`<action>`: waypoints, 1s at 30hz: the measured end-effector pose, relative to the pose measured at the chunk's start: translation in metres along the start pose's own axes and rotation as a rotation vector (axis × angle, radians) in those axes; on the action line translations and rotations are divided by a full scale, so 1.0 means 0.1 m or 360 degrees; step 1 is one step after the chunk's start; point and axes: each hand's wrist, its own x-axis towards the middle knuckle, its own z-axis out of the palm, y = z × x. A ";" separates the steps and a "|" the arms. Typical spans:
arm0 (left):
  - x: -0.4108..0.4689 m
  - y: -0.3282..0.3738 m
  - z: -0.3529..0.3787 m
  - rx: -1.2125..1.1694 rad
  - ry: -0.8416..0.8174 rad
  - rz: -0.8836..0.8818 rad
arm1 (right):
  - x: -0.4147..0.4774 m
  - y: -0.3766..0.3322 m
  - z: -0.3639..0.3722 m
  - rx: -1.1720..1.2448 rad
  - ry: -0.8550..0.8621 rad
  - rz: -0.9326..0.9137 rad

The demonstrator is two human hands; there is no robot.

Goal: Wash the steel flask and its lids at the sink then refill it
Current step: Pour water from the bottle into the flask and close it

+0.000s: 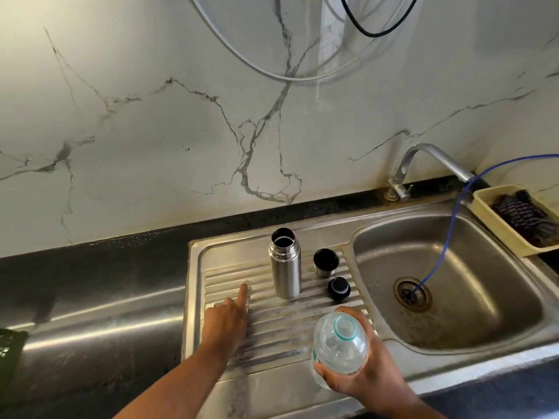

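Two lids, a cup lid (326, 263) and a stopper (338, 288), stand just right of the open, upright steel flask (286, 264) on the draining board (272, 331). Our right hand (363, 376) grips a plastic bottle (338, 343). Our left hand (230, 319) rests on the board, forefinger straight, holding nothing.

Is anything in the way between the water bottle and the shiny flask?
Nothing visible is. The right hand holds the uncapped plastic bottle; the steel flask stands open-mouthed farther back on the drainboard. The cup lid and stopper sit low to the flask's right, the left hand to its left.
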 end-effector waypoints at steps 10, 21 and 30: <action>-0.04 0.06 -0.43 -0.1375 0.0464 -0.0218 | 0.01 0.09 0.04 0.0087 -0.0039 0.0036; 0.28 0.53 -1.13 -0.2181 0.0455 0.0013 | -0.06 0.32 0.17 0.0160 0.0058 0.0220; -0.59 0.85 -0.98 -0.1903 0.0454 0.0498 | -0.19 0.03 -0.51 0.0339 0.0260 0.0228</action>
